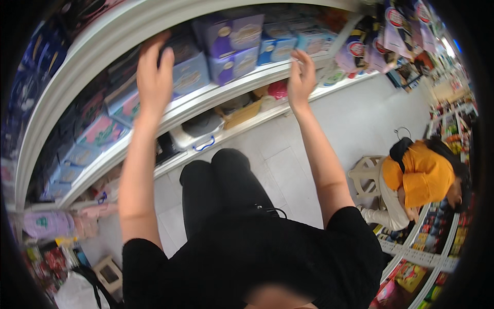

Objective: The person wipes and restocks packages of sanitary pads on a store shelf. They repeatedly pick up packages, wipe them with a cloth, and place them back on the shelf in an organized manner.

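Note:
My left hand (155,77) reaches up to the shelf with its fingers stretched and the thumb apart. Motion smears it a little, and its fingertips lie against the dark space behind the boxes. Beside it stands a light blue box (189,76). Two purple boxes are stacked between my hands, the upper purple box (242,35) on the lower purple box (234,65). Farther right, my right hand (301,80) is raised at the shelf edge with loosely bent fingers and nothing in it. A blue box (277,50) sits just left of its fingertips.
The white shelf edge (226,88) curves across in front of me. Below it are a clear bin with a blue handle (204,143) and a cardboard box (242,114). Purple packs (399,31) hang at the upper right. A person in an orange top (424,172) bends near a beige stool (366,176).

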A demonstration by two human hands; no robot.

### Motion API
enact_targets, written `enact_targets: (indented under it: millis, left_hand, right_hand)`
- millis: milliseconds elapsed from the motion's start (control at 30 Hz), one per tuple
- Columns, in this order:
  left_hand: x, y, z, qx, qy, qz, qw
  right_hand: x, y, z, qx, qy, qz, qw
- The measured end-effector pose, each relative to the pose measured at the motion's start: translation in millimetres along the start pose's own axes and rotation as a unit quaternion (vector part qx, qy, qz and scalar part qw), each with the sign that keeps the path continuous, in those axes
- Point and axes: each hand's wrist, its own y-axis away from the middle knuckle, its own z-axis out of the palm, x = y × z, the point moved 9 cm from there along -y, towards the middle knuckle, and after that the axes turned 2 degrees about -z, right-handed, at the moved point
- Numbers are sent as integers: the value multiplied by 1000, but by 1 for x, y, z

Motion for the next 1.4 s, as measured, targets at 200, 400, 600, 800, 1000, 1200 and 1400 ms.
enact_targets:
  millis: [200,400,600,800,1000,1200,1400]
  left_hand:
    - [-22,254,-44,-8,117,-330,937]
    - [-12,319,-34,-74,209,-438,871]
    - [-30,313,-40,-27,235,-475,848]
    - [-136,371,11,238,461,-668,533]
    - [-30,292,78,-91,696,-613,363]
    - [-46,303,80,13,750,-555,359]
    - [-12,274,31,0,765,-529,368]
  right_hand:
    - [52,184,99,-291,7,130,948]
    - [85,209,201,-233,256,70,936]
    - [97,187,241,-286,279,32,916]
    - [-23,260,197,-360,-278,367,811]
    - [-169,236,127,-625,-231,68,743]
    - [-89,57,61,-496,54,-112,860]
    - [92,-126,-10,-360,499,-120,779]
